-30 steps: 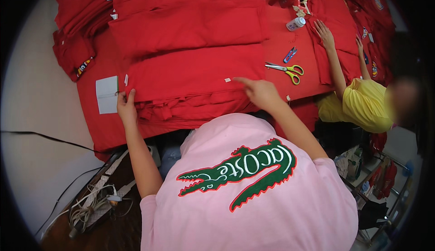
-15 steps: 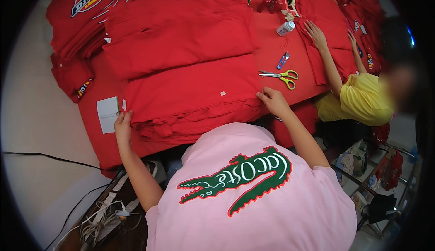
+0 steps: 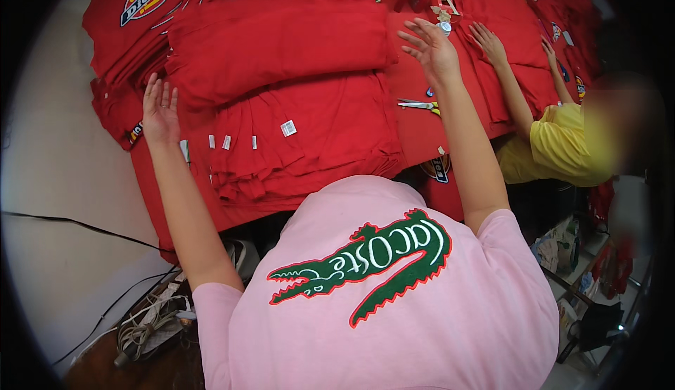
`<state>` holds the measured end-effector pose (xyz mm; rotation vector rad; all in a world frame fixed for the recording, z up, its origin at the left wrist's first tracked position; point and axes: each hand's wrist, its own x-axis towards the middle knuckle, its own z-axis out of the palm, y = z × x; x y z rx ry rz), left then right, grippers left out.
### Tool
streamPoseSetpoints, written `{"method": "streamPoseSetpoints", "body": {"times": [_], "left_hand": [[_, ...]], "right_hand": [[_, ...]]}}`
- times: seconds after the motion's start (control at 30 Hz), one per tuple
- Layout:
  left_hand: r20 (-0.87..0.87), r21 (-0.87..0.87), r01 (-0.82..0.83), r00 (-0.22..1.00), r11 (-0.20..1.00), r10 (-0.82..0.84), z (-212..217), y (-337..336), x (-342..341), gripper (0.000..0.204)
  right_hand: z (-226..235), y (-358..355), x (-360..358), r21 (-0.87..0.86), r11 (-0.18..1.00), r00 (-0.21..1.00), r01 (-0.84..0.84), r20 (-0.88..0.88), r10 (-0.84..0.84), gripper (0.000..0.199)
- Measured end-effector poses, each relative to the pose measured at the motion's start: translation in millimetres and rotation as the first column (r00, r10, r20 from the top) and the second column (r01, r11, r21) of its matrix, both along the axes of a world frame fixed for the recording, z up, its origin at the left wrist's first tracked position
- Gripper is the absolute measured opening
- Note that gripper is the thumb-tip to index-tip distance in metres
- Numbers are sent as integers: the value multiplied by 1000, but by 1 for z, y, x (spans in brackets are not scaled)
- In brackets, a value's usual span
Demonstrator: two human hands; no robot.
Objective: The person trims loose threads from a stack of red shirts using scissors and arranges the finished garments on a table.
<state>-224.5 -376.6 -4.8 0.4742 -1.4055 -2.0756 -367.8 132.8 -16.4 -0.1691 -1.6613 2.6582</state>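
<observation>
Scissors [image 3: 420, 105] partly hidden behind raised, open right hand's [image 3: 432, 49] forearm.

Stack of folded red cloth garments [image 3: 302, 137] with small white tags: centre of the table. Left hand [image 3: 160, 109]: open, fingers spread, at the stack's left edge. Right hand [image 3: 432, 49]: open, raised beyond the stack's right side. Yellow-handled scissors [image 3: 420, 106]: just right of the stack. Co-worker's hand [image 3: 488, 41]: farther right, flat on red cloth.
</observation>
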Motion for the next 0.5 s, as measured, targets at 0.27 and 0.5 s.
{"method": "streamPoseSetpoints", "body": {"times": [0.27,0.5], "left_hand": [[500,-654,432,863,621,-73,-93,130,97,39],[439,-896,439,851,68,286,-128,176,137,40]], "right_hand": [[-82,15,116,575,503,717,-645,227,659,19],[-95,35,149,951,132,540,-278,42,840,29]]}}
